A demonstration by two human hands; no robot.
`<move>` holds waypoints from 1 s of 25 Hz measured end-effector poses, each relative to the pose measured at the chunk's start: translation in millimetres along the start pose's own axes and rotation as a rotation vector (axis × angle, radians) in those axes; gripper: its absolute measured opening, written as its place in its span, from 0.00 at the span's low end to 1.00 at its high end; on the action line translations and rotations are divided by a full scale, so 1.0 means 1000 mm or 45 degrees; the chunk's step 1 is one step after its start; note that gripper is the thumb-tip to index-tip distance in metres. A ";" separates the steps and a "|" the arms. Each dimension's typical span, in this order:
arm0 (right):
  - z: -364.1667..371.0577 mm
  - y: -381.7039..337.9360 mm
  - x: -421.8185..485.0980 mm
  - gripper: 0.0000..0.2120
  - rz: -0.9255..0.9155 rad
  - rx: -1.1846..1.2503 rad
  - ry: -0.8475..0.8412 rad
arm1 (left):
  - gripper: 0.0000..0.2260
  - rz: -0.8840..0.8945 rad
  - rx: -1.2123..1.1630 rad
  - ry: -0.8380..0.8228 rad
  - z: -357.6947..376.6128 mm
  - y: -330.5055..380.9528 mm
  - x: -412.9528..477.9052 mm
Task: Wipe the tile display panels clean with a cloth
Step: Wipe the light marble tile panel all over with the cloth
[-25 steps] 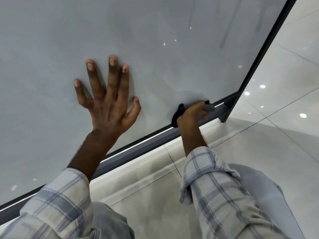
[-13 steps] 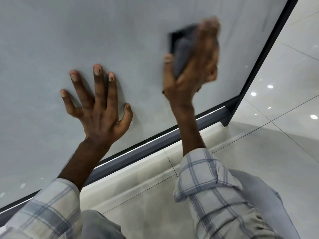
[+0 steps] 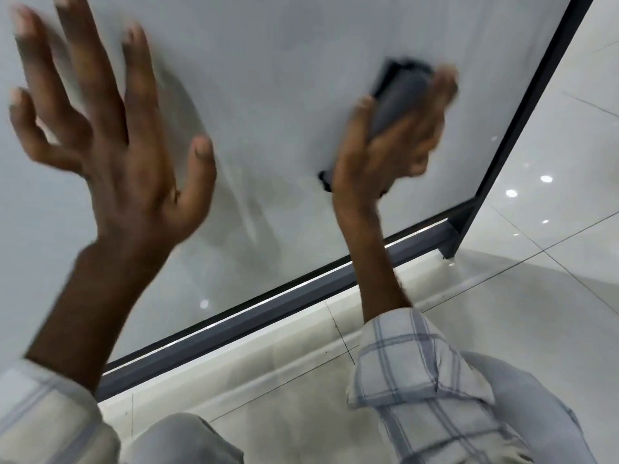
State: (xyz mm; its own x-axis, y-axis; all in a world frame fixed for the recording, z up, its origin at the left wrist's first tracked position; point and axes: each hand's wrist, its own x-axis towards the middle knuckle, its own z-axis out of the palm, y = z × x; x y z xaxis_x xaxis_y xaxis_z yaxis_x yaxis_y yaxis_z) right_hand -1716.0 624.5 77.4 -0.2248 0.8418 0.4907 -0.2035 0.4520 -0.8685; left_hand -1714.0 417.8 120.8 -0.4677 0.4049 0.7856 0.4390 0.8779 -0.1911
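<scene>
A large pale grey tile display panel (image 3: 284,95) fills the upper view, set in a dark metal frame (image 3: 268,306). My right hand (image 3: 385,155) grips a dark grey cloth (image 3: 398,92) and presses it against the panel near its right side. My left hand (image 3: 110,135) is blurred, its fingers spread and straight, held at the panel's left part; whether it touches the surface I cannot tell. A faint streak shows on the panel between the hands.
The frame's right upright (image 3: 522,112) runs down to a corner foot (image 3: 449,249) on the glossy white tiled floor (image 3: 552,279). My knees in light trousers (image 3: 536,413) are at the bottom. Plaid sleeves cover both forearms.
My right hand went from the panel's bottom edge up the surface with the cloth. My left hand left its flat rest on the panel and rose to the upper left.
</scene>
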 end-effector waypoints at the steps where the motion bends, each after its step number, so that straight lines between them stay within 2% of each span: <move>1: 0.008 -0.008 -0.005 0.35 -0.211 -0.061 -0.047 | 0.33 -0.068 0.005 0.010 0.004 -0.003 0.008; 3: 0.009 -0.025 -0.020 0.33 -0.615 -0.149 -0.248 | 0.35 -0.123 0.100 0.045 0.016 -0.005 0.019; 4: 0.008 -0.029 -0.023 0.31 -0.696 -0.153 -0.301 | 0.35 -0.120 0.089 0.064 0.021 -0.001 0.020; 6: 0.008 -0.008 -0.014 0.31 -0.771 -0.164 -0.219 | 0.35 -0.108 0.117 0.080 0.028 0.002 0.010; 7: 0.009 0.015 -0.005 0.32 -0.671 -0.171 -0.145 | 0.35 -0.086 0.124 0.094 0.030 0.000 0.007; 9: 0.014 0.066 0.008 0.35 -0.278 -0.049 0.007 | 0.35 -0.085 0.143 0.106 0.029 -0.001 0.011; 11: 0.013 0.101 0.004 0.43 0.402 0.027 0.106 | 0.35 -0.121 0.188 0.114 0.028 0.004 0.013; 12: 0.011 0.105 -0.001 0.46 0.671 0.030 0.129 | 0.35 -0.129 0.211 0.109 0.026 0.008 0.012; 13: 0.012 0.103 -0.004 0.46 0.797 0.062 0.125 | 0.35 -0.119 0.237 0.111 0.025 0.011 0.012; 14: 0.011 0.095 -0.004 0.44 0.807 0.081 0.111 | 0.35 -0.093 0.239 0.115 0.022 0.012 0.012; 15: 0.012 0.080 -0.001 0.41 0.717 0.059 0.098 | 0.35 -0.057 0.213 0.109 0.018 0.013 0.011; 16: 0.015 0.058 0.005 0.38 0.489 0.033 0.090 | 0.35 -0.018 0.180 0.092 0.011 0.014 0.011; 18: 0.020 -0.009 0.015 0.34 -0.236 -0.071 -0.010 | 0.32 0.062 0.071 0.067 -0.005 0.013 0.008; 20: 0.023 -0.075 0.023 0.33 -1.032 -0.174 -0.205 | 0.28 0.129 0.058 0.152 -0.031 -0.001 0.022; 21: 0.024 -0.098 0.035 0.31 -1.312 -0.185 -0.257 | 0.27 0.130 0.079 0.201 -0.042 -0.011 0.033; 22: 0.023 -0.112 0.051 0.29 -1.479 -0.171 -0.259 | 0.25 0.096 0.091 0.226 -0.051 -0.021 0.045; 23: 0.024 -0.111 0.067 0.26 -1.529 -0.147 -0.232 | 0.25 0.045 0.096 0.225 -0.055 -0.030 0.056; 24: 0.025 -0.100 0.083 0.24 -1.452 -0.129 -0.174 | 0.26 0.010 0.121 0.211 -0.055 -0.036 0.064; 25: 0.025 -0.081 0.097 0.25 -1.248 -0.116 -0.101 | 0.29 0.017 0.170 0.208 -0.051 -0.037 0.068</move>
State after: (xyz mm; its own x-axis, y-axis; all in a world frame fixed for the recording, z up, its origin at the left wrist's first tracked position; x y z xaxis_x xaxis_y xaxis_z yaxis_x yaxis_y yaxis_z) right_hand -1745.2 661.8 197.3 -0.0601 0.0621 0.9963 -0.2602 0.9626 -0.0757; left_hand -1723.1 399.8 211.6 -0.3271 0.3793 0.8655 0.3334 0.9033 -0.2699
